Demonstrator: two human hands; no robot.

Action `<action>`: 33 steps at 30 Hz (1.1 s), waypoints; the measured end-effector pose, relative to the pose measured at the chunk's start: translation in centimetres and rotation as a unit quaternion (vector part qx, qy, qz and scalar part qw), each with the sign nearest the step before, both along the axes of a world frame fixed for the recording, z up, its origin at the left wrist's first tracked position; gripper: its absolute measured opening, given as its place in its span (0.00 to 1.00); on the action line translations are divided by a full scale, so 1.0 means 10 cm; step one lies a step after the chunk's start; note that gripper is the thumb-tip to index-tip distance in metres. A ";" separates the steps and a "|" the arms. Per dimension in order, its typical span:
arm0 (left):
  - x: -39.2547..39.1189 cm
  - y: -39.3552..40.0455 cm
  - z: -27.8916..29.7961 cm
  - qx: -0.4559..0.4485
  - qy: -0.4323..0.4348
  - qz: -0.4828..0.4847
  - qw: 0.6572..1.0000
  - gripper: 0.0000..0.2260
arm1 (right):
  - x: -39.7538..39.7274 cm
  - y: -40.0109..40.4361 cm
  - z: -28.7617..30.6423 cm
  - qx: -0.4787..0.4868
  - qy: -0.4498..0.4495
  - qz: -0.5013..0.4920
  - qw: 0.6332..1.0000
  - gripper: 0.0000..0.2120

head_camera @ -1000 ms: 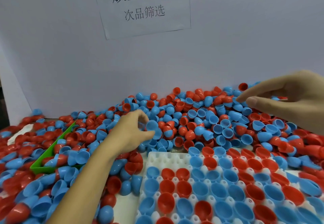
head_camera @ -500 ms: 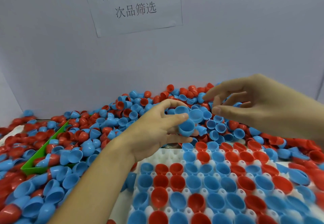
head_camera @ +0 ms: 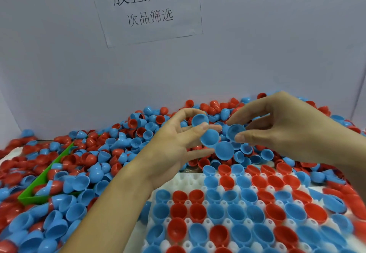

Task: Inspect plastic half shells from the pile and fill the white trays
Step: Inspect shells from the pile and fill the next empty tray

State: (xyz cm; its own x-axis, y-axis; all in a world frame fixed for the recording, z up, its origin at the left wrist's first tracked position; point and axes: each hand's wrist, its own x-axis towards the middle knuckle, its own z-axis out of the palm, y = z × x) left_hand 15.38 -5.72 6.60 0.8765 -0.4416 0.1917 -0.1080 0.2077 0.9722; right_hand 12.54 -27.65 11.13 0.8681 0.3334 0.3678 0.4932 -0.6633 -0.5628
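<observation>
Left to right, referenced to the white tray.

Far left of the tray: green bin, half buried in loose shells, some lying inside it. Can't tell its purpose from here.

The pile of red and blue half shells runs from left of the tray round behind it to the wall.

My left hand is up just behind the tray's back-left corner, fingers curled round a clutch of blue shells. I count 3: 1 at the fingertips, 1 under the thumb, 1 lowest.

My right hand is beside it, above the tray's back edge, thumb and forefinger pinching 1 blue shell, open side toward me.

Step in hand, as I read it: inspection, 1 shell at a time, drawn from the left-hand clutch.

The tray is mostly filled, red and blue shells seated open side up. Bare sockets show at the back-left corner.

Next move, my call: if the pinched shell looks sound, bring it down into a bare back-left socket, cup up, and press until seated. Needs a clean release without knocking neighbours. Then pick the next 1 from the left hand.
</observation>
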 end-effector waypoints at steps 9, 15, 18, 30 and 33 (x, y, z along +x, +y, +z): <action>0.02 0.04 -0.01 0.019 0.012 0.002 1.000 0.11 | -0.01 0.00 0.02 0.029 -0.006 0.001 1.000 0.14; 0.00 0.00 -0.01 0.064 0.052 -0.067 0.994 0.11 | 0.03 -0.01 -0.02 0.086 -0.006 0.030 0.996 0.09; -0.04 0.03 0.00 0.072 0.026 -0.126 0.989 0.11 | 0.02 0.00 -0.01 0.121 -0.012 0.048 0.991 0.17; 0.00 0.10 0.02 0.016 -0.001 -0.063 0.998 0.13 | -0.03 0.12 0.00 0.115 -0.071 0.014 0.991 0.19; 0.00 0.11 0.03 0.053 -0.023 -0.057 0.997 0.13 | -0.06 0.15 -0.02 0.056 -0.074 0.027 0.995 0.12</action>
